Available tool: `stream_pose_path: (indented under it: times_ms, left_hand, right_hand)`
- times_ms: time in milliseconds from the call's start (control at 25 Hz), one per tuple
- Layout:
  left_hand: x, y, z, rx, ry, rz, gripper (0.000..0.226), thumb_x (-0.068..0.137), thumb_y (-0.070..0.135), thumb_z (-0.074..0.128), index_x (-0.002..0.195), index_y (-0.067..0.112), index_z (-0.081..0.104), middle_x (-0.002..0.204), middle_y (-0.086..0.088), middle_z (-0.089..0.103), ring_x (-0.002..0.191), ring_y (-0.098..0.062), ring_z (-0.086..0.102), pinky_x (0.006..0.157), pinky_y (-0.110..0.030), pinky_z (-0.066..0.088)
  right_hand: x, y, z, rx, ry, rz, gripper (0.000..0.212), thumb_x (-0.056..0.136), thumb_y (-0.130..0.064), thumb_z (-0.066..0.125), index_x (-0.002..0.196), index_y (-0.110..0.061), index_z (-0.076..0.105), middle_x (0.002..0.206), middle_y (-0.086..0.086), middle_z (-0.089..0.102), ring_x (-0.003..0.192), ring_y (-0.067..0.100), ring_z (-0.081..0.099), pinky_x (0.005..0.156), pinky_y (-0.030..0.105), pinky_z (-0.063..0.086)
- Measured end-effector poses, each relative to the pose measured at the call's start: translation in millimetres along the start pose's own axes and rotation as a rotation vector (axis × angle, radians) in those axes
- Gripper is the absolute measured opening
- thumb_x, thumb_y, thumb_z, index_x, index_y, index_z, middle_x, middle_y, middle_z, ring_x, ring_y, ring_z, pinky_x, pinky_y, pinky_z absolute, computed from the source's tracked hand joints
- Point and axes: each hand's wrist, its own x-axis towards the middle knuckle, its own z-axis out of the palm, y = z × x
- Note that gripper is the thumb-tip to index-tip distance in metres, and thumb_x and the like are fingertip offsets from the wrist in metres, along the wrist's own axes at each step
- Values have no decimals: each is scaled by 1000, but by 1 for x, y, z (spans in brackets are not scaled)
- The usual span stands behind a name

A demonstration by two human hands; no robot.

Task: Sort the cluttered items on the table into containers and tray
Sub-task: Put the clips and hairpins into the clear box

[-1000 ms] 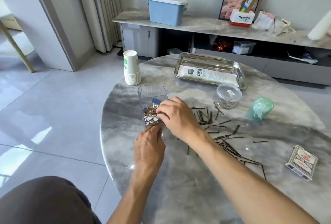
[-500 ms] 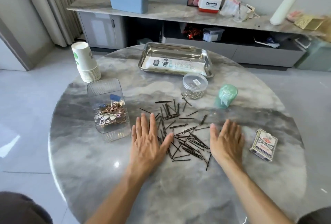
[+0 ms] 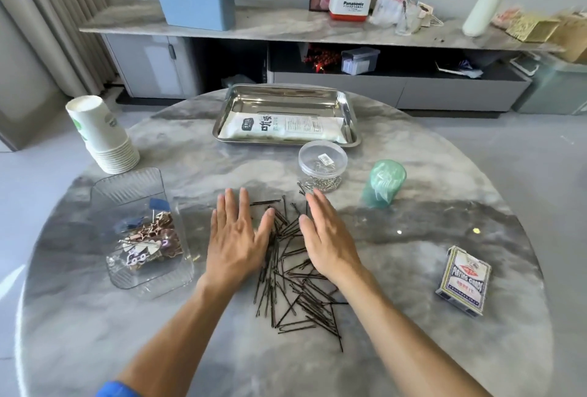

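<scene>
Both hands now sit closer together than half a second ago, drawn inward across the bobby pins (image 3: 295, 276), which lie in a tighter heap than before.

Landmark: bobby pins, dark, loosely heaped on the marble table (image 3: 413, 349), nearest the person.

Left hand (image 3: 236, 238): flat, fingers straight and together, palm down at the left edge of the pins; grasps nothing. Likely placed as a wall to rake stray pins inward.

Right hand (image 3: 327, 238): flat, fingers extended, grasping nothing, at the right edge of the pins, angled toward the left hand. Judged purpose: sweeping the scatter into one pile that can be lifted in a single pinch.

Clear rectangular container (image 3: 139, 231): left of the pins, just beside the left hand; holds small mixed clips and trinkets.

Round clear jar (image 3: 322, 168): beyond the pins, lid on, paper clips inside; a few of those clips seem to lie outside at its base.

Steel tray (image 3: 286, 98): farther beyond the pins, behind the jar; a white packet (image 3: 282, 128) lies inside.

Green bag roll (image 3: 382, 184): beyond and right of the pins, still loose on the table.

Playing cards (image 3: 465, 279): well right of the pins, boxed, not yet sorted.

Paper cup stack (image 3: 101, 136): beyond and far left of the pins, tilted.

Status, judged: pins remain unsorted; gathering under way.
</scene>
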Motion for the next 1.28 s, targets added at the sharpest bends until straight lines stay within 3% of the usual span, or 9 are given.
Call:
stream_pose_path:
  times_ms: [160,360,520,680,880,960,1040,1160,1280]
  left_hand:
    - [5,-2,7,63,-91,189,92,81,80,-12,154,23,-14,160,3,-19,147,-9,-22,119,-28,-13]
    - [5,1,2,41,-231,343,84,87,71,-7,155,22,-8,163,4,-9,144,1,-17,117,-20,-14]
    - [-18,6,-1,-104,-279,298,90,81,75,-5,156,25,-3,165,4,1,144,5,-8,119,-19,-9]
    - [-52,8,-1,-159,-293,286,90,81,76,-1,157,27,3,165,5,6,145,4,-5,118,-18,-9]
    - [-84,8,-18,-513,-311,173,69,93,67,27,154,36,21,160,13,22,148,-4,13,115,-11,4]
    - [-99,-2,-21,-579,-90,34,64,98,60,26,155,30,24,160,12,20,148,-2,10,113,-10,0]
    - [-120,-6,-17,-451,63,-82,65,101,55,18,156,21,18,164,5,11,149,-2,1,117,-16,-7]
    - [-153,11,-1,-179,-2,51,78,93,64,3,158,20,3,164,6,-2,148,-3,-12,114,-17,-17]
    - [-147,20,8,-28,-76,196,68,101,53,12,157,17,-4,165,-1,-8,150,-12,-14,119,-26,-15]
  right_hand:
    - [32,-3,15,-235,-66,-121,58,105,-34,27,155,-6,22,164,9,12,152,20,10,121,28,-2]
    - [23,-6,9,10,-174,-239,53,98,-10,36,152,-7,33,159,7,31,148,17,25,114,9,-2]
    - [-4,-19,8,328,-188,-79,49,94,1,40,143,-3,47,151,6,42,141,11,35,112,7,15]
    - [-35,-28,-1,458,-147,9,55,82,-13,36,129,-3,63,130,-10,55,127,1,47,105,5,29]
    - [-61,-38,-24,832,-61,240,29,85,-9,49,98,-15,74,98,-7,73,103,13,65,94,14,45]
    - [-73,-26,-40,731,223,354,30,88,-18,46,100,-17,73,104,-3,71,107,15,63,87,8,41]
    - [-93,-17,-41,570,432,575,35,98,-26,41,116,-13,68,126,6,65,123,22,55,97,19,39]
    - [-119,-29,-12,241,231,611,43,107,-19,32,145,-2,42,156,13,35,146,24,27,119,33,13]
    - [-110,-66,10,388,149,538,45,107,-16,29,151,-7,32,161,7,26,149,17,19,120,30,5]
